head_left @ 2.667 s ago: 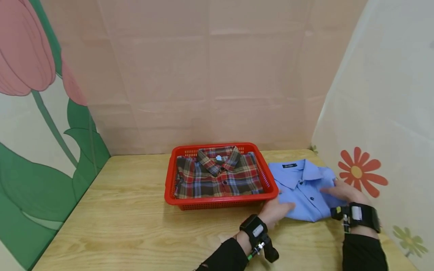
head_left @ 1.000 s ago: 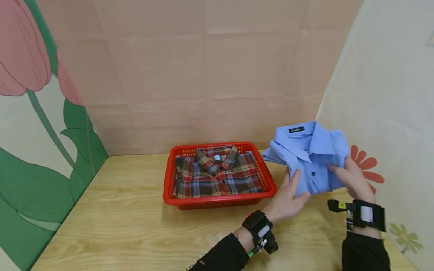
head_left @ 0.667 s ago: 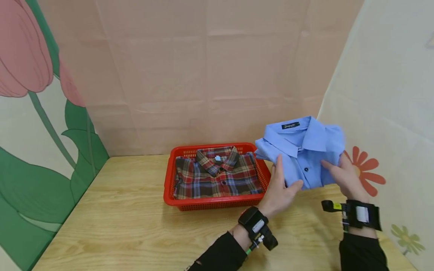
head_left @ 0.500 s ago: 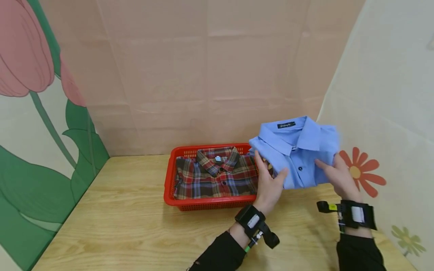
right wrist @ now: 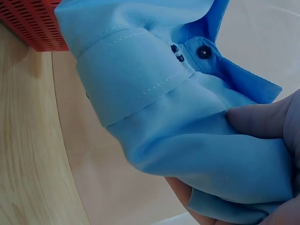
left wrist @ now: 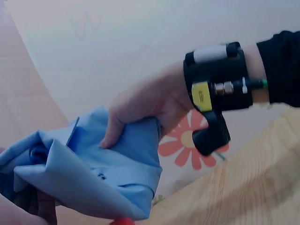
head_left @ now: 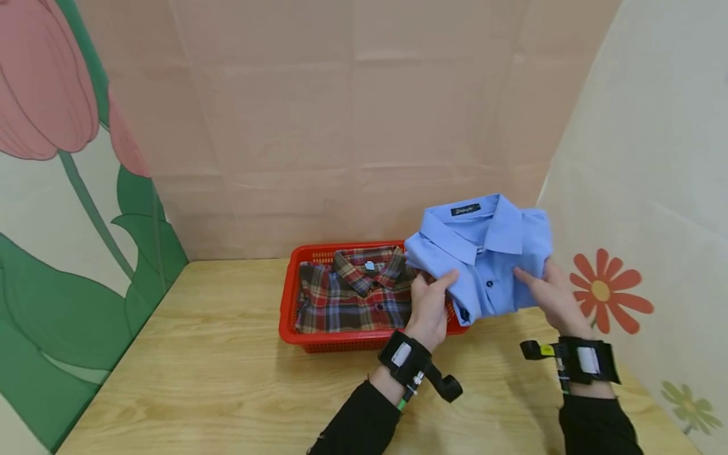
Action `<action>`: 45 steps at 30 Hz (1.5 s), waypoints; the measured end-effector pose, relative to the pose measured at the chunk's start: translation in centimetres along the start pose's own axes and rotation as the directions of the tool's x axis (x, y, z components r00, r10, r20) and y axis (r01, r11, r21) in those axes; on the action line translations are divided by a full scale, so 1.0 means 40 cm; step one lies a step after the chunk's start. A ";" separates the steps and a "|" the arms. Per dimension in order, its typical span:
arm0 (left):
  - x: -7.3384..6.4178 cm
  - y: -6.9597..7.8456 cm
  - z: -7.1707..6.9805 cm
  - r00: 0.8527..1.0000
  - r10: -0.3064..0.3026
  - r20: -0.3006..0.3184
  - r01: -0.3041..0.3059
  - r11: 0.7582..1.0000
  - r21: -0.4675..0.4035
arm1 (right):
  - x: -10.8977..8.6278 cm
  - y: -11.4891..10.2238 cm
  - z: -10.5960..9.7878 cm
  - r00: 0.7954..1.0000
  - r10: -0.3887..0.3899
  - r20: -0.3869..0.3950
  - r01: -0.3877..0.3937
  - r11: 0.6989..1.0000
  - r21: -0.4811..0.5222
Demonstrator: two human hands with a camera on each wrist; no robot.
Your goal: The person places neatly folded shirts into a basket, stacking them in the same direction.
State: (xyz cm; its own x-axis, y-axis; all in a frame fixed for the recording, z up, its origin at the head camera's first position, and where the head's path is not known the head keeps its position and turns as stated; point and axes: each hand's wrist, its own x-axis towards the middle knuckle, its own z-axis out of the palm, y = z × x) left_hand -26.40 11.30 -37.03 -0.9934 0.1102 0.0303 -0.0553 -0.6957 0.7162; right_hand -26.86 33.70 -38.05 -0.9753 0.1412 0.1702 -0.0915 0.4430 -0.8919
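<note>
A folded light blue button-up shirt [head_left: 503, 265] is held up off the table, its left part over the right end of a red plastic basket [head_left: 341, 339]. My left hand [head_left: 428, 311] grips the shirt's left side, thumb on top and fingers beneath. The right side is pinched by my right hand [head_left: 560, 302]; in the right wrist view its thumb [right wrist: 260, 121] presses on the cloth while fingers curl under. Inside the basket lies a folded plaid shirt [head_left: 355, 303], collar away from me, its right end hidden by the blue shirt and left hand.
The basket stands on a wooden table [head_left: 216, 354] near the pinkish back wall [head_left: 284, 126]. A white side wall with a red flower [head_left: 600, 291] borders the table on the right. A tulip-patterned wall [head_left: 51, 303] runs along the left.
The blue shirt has been lifted from the table right of the basket and carried left toward it. My left hand has moved left along with it, its fingers closing in on the shirt's edge.
</note>
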 end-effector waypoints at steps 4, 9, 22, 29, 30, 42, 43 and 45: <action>0.002 0.004 -0.008 1.000 0.024 -0.013 -0.022 0.994 0.107 | -0.002 -0.005 0.009 1.000 -0.027 0.000 0.027 1.000 0.007; -0.005 0.015 -0.014 0.999 0.037 -0.021 -0.029 0.954 0.298 | -0.001 -0.013 0.022 0.999 -0.052 0.012 0.052 0.997 0.049; -0.029 0.035 -0.033 0.989 0.066 0.133 -0.124 0.863 0.490 | -0.027 -0.066 0.021 0.998 -0.034 -0.061 0.039 0.995 0.087; -0.032 0.070 -0.062 0.980 0.056 0.192 -0.154 0.821 0.550 | -0.035 -0.086 0.029 0.999 -0.036 -0.013 0.037 0.992 0.118; -0.032 0.074 -0.068 0.978 0.058 0.198 -0.161 0.815 0.557 | -0.036 -0.087 0.032 0.999 -0.036 -0.009 0.037 0.992 0.119; -0.047 0.138 -0.141 0.974 0.041 0.222 -0.163 0.806 0.569 | -0.040 -0.115 0.103 0.996 -0.084 0.041 0.076 0.983 0.168; -0.050 0.143 -0.146 0.975 0.037 0.219 -0.159 0.806 0.570 | -0.041 -0.119 0.110 0.995 -0.086 0.044 0.077 0.982 0.170; -0.057 0.154 -0.157 0.975 0.032 0.219 -0.153 0.812 0.564 | -0.044 -0.126 0.123 0.994 -0.093 0.050 0.083 0.981 0.177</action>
State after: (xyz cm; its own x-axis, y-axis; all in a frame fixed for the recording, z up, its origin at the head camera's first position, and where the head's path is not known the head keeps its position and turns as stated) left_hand -25.12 2.32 -37.06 -0.9486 0.2412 0.2051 0.1636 -0.1813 0.9697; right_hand -25.67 26.85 -35.92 -0.9713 0.0545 0.2313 -0.2063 0.2895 -0.9347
